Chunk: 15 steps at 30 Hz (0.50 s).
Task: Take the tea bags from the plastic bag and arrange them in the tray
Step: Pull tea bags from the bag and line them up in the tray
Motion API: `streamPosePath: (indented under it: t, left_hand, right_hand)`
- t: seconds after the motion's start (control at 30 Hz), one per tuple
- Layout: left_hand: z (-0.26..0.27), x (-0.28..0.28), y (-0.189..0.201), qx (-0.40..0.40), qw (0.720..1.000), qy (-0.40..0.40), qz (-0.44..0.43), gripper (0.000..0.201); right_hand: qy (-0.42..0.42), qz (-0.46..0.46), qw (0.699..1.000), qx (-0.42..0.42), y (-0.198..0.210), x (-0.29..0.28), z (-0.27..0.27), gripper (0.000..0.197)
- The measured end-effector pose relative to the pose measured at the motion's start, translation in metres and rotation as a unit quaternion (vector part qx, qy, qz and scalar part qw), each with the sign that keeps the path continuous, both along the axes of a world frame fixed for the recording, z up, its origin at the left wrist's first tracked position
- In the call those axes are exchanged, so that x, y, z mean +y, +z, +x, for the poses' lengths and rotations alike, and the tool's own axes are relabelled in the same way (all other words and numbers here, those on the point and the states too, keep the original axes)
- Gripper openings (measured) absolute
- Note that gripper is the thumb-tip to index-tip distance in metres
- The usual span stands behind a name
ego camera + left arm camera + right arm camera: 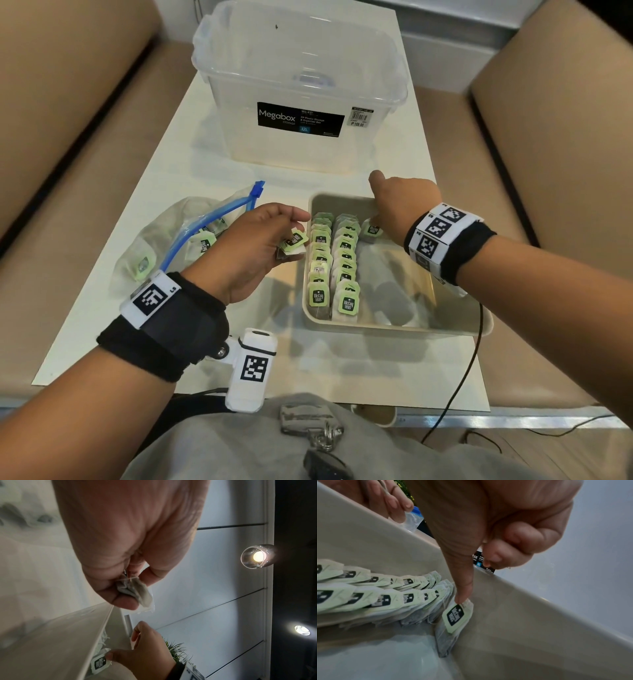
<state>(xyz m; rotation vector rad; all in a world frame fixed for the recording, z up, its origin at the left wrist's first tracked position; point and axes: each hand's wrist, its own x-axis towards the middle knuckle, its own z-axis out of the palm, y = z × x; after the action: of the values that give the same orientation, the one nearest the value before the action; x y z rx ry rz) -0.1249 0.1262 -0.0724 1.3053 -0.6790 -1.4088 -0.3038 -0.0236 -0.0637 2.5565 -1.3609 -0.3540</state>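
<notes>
A beige tray (394,329) holds two rows of green-tagged tea bags (334,260) along its left side. My right hand (380,209) is at the tray's far wall. Its thumb tip (462,596) presses the top of a single tea bag (456,616) standing against that wall beside the second row, and its other fingers are curled over the rim. My left hand (294,229) hovers just left of the tray's rim and pinches another tea bag (294,241), seen crumpled between thumb and fingers (140,593). The clear plastic bag (161,240) with a blue zip lies left of it with more tea bags inside.
A clear lidded Megabox storage box (298,85) stands behind the tray on the white table (102,325). Beige seats (68,137) flank the table on both sides. A black cable (469,359) runs off the near right edge.
</notes>
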Motion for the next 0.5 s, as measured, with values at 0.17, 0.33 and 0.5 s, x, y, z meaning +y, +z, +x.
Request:
streamPosePath:
  t: [0.17, 0.33, 0.5]
  left_hand:
    - [0.0, 0.002, 0.001, 0.003, 1.0, -0.002, -0.005, 0.032]
    - [0.001, 0.002, -0.001, -0.006, 1.0, -0.009, -0.021, 0.032]
    - [-0.001, 0.0, -0.002, -0.01, 0.999, -0.007, -0.035, 0.026]
  right_hand:
    - [-0.012, 0.008, 0.999, 0.039, -0.003, -0.003, 0.003, 0.023]
    - [-0.025, 0.032, 0.999, 0.011, 0.008, -0.002, 0.001, 0.029]
    - [-0.015, 0.052, 0.996, -0.065, 0.035, 0.007, 0.0, 0.032]
